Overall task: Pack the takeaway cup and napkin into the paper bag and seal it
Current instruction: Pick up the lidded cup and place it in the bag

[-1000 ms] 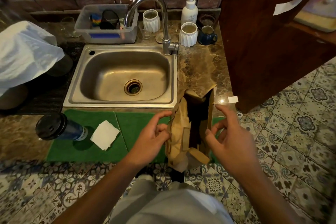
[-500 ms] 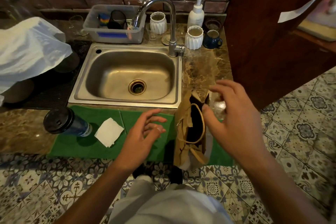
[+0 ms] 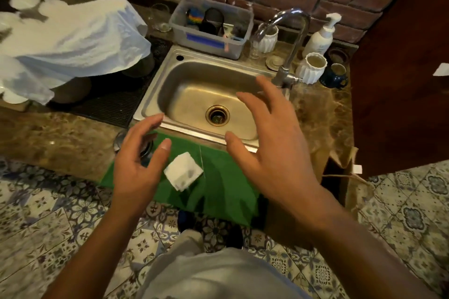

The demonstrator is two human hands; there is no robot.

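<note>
A folded white napkin [image 3: 183,174] lies on the green mat [image 3: 226,187] at the counter's front edge. The takeaway cup [image 3: 145,148], dark with a black lid, stands left of it, mostly hidden behind my left hand [image 3: 139,165]. That hand hovers over the cup with fingers spread, holding nothing. My right hand [image 3: 272,143] floats open above the mat and the sink's front rim. The brown paper bag [image 3: 340,172] stands open at the mat's right end, beside my right forearm.
A steel sink [image 3: 184,75] with a tap [image 3: 291,39] lies behind the mat. A plastic tub [image 3: 209,39], white ribbed cups, a soap bottle [image 3: 320,36] and a blue mug [image 3: 336,75] line the brick wall. A white plastic bag [image 3: 68,41] covers things at left. A wooden panel [image 3: 401,80] stands at right.
Both hands have let go of the paper bag and moved left. My left hand now hovers over the cup. The view has swung left, so the bag sits at the right.
</note>
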